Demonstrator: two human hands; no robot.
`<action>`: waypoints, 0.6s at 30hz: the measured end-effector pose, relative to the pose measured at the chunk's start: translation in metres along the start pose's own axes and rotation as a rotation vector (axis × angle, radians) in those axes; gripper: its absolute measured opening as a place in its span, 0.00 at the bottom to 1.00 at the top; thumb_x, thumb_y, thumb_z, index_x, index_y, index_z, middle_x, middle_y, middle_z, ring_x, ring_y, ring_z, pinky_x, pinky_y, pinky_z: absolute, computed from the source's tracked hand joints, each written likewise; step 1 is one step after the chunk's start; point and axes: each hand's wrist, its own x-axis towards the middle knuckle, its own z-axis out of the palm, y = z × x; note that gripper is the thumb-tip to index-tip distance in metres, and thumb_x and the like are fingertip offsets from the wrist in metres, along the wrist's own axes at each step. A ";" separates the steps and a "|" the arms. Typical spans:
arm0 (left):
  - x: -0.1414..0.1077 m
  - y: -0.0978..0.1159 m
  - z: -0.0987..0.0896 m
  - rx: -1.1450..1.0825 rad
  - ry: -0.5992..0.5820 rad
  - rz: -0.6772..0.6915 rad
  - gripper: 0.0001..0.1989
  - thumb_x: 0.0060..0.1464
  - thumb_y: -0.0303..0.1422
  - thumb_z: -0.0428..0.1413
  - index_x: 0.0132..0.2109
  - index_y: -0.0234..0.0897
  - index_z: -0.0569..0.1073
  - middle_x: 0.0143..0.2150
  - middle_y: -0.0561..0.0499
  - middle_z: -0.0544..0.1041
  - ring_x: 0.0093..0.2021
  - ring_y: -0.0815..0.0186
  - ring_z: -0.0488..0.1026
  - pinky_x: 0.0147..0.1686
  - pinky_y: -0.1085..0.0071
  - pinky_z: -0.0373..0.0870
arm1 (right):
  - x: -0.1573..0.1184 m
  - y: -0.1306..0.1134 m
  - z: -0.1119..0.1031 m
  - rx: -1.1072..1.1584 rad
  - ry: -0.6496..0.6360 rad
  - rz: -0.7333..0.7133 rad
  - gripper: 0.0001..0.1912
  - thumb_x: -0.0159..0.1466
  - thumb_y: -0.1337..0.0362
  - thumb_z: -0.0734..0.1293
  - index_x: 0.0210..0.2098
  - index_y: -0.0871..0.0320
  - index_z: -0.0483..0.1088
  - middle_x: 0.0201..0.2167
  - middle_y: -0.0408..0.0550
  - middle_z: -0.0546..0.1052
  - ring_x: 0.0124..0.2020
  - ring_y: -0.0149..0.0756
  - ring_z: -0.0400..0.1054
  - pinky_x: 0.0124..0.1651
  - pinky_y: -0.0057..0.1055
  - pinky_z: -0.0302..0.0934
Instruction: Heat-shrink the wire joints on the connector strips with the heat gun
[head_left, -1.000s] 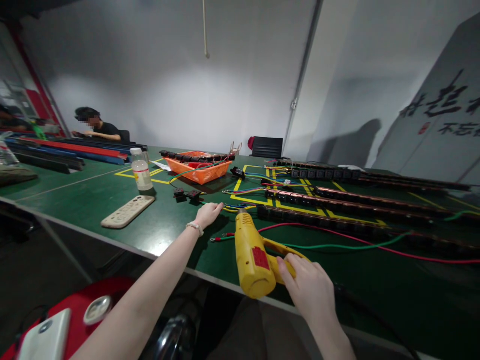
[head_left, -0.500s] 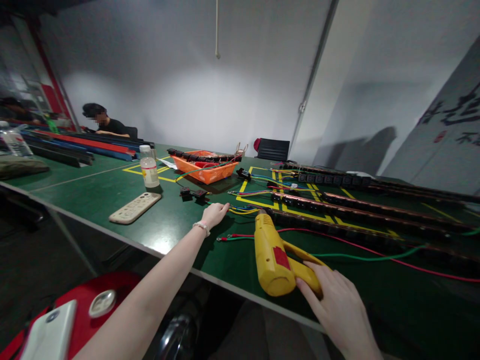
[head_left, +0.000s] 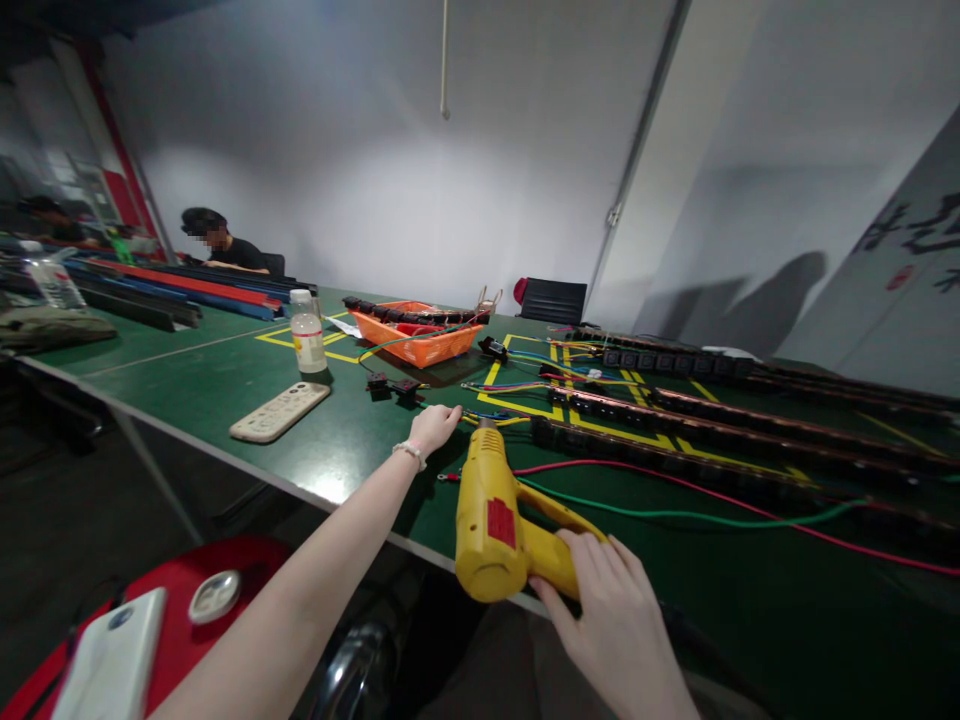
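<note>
My right hand (head_left: 600,600) is wrapped round the handle of a yellow heat gun (head_left: 491,520) with a red label. The gun's nozzle points away from me, at blue and yellow wires (head_left: 499,418) that run from a long dark strip (head_left: 637,448). My left hand (head_left: 435,430), with a bracelet at the wrist, pinches the left end of these wires; the tips are hidden by the fingers. Behind the gun, a red wire (head_left: 570,464) and a green wire (head_left: 675,514) stretch to the right across the green table.
Farther back stand an orange basket (head_left: 420,345), a bottle (head_left: 307,335) and a phone (head_left: 279,411). More dark strips (head_left: 675,362) lie at the right. Black connectors (head_left: 405,390) rest beyond my left hand. A person (head_left: 225,245) sits at the far left.
The heat gun in my right hand has moved left, and its nozzle is now nearer my left hand. My left hand keeps its pinch on the wires. The view has shifted slightly.
</note>
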 end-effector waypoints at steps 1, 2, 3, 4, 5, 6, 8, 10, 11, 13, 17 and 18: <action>0.001 0.000 0.000 -0.002 -0.008 -0.005 0.30 0.61 0.47 0.36 0.32 0.35 0.77 0.34 0.42 0.79 0.36 0.61 0.74 0.28 0.72 0.56 | 0.002 -0.004 0.002 0.024 -0.004 0.001 0.18 0.64 0.53 0.58 0.44 0.61 0.64 0.36 0.49 0.73 0.38 0.39 0.67 0.51 0.41 0.54; 0.002 -0.001 0.000 -0.003 -0.017 -0.010 0.30 0.61 0.47 0.36 0.32 0.35 0.77 0.35 0.42 0.79 0.36 0.61 0.74 0.28 0.72 0.56 | 0.004 -0.008 0.003 0.046 -0.008 0.005 0.18 0.64 0.53 0.59 0.44 0.61 0.64 0.36 0.49 0.73 0.38 0.39 0.67 0.51 0.42 0.54; 0.002 -0.001 0.000 -0.002 -0.025 -0.012 0.30 0.61 0.47 0.36 0.33 0.35 0.78 0.35 0.42 0.79 0.36 0.61 0.74 0.28 0.72 0.56 | 0.005 -0.011 0.004 0.065 -0.010 0.012 0.17 0.64 0.54 0.59 0.45 0.61 0.64 0.36 0.49 0.73 0.38 0.39 0.67 0.52 0.42 0.54; 0.003 -0.001 0.000 0.000 -0.033 -0.015 0.30 0.61 0.47 0.36 0.34 0.35 0.78 0.36 0.41 0.79 0.37 0.61 0.74 0.28 0.72 0.57 | 0.007 -0.014 0.006 0.081 -0.012 0.021 0.17 0.63 0.54 0.60 0.45 0.60 0.64 0.36 0.49 0.73 0.38 0.39 0.67 0.52 0.42 0.53; 0.003 -0.001 0.000 0.003 -0.037 -0.018 0.30 0.61 0.47 0.37 0.35 0.34 0.78 0.37 0.41 0.79 0.37 0.60 0.74 0.28 0.72 0.57 | 0.007 -0.017 0.007 0.096 -0.012 0.032 0.17 0.63 0.54 0.61 0.45 0.60 0.64 0.36 0.48 0.73 0.38 0.39 0.67 0.53 0.43 0.53; 0.003 -0.001 -0.001 0.005 -0.038 -0.021 0.30 0.61 0.47 0.37 0.36 0.34 0.78 0.38 0.41 0.79 0.38 0.60 0.74 0.28 0.72 0.57 | 0.008 -0.018 0.008 0.111 -0.010 0.043 0.17 0.62 0.54 0.62 0.45 0.60 0.64 0.36 0.48 0.73 0.38 0.39 0.67 0.53 0.43 0.53; 0.003 -0.002 -0.001 0.009 -0.040 -0.025 0.30 0.61 0.47 0.37 0.36 0.34 0.78 0.39 0.40 0.79 0.39 0.59 0.74 0.28 0.72 0.57 | 0.009 -0.019 0.009 0.136 -0.005 0.059 0.18 0.61 0.53 0.63 0.45 0.59 0.64 0.36 0.47 0.73 0.38 0.38 0.67 0.54 0.42 0.53; 0.003 -0.003 -0.001 0.011 -0.044 -0.019 0.30 0.61 0.47 0.37 0.35 0.33 0.78 0.39 0.40 0.79 0.39 0.59 0.74 0.28 0.71 0.56 | 0.009 -0.017 0.009 0.156 -0.001 0.059 0.19 0.60 0.53 0.64 0.45 0.59 0.64 0.36 0.46 0.73 0.39 0.38 0.67 0.54 0.42 0.54; 0.003 -0.003 -0.001 0.011 -0.044 -0.014 0.31 0.61 0.48 0.36 0.35 0.34 0.78 0.38 0.40 0.79 0.38 0.59 0.74 0.28 0.71 0.56 | 0.009 -0.015 0.008 0.163 0.001 0.055 0.20 0.60 0.52 0.65 0.45 0.59 0.64 0.36 0.46 0.73 0.39 0.38 0.68 0.55 0.41 0.54; 0.003 -0.004 -0.001 0.009 -0.044 -0.009 0.30 0.61 0.48 0.36 0.34 0.34 0.78 0.37 0.40 0.79 0.37 0.59 0.74 0.28 0.71 0.56 | 0.009 -0.008 0.005 0.169 0.003 0.042 0.20 0.60 0.51 0.65 0.45 0.59 0.64 0.36 0.46 0.74 0.40 0.38 0.68 0.55 0.40 0.54; 0.002 -0.003 -0.001 -0.004 -0.034 -0.001 0.30 0.61 0.47 0.37 0.31 0.35 0.77 0.35 0.42 0.78 0.36 0.61 0.74 0.27 0.72 0.54 | 0.007 0.010 -0.003 0.146 -0.005 0.004 0.20 0.60 0.50 0.64 0.44 0.57 0.64 0.38 0.45 0.75 0.41 0.37 0.70 0.54 0.39 0.55; 0.002 -0.002 -0.001 -0.010 -0.034 0.005 0.30 0.60 0.47 0.37 0.30 0.35 0.77 0.34 0.43 0.78 0.35 0.61 0.73 0.26 0.72 0.53 | 0.005 0.015 -0.005 0.138 -0.010 0.000 0.20 0.60 0.50 0.64 0.44 0.56 0.64 0.38 0.45 0.75 0.41 0.37 0.70 0.53 0.39 0.56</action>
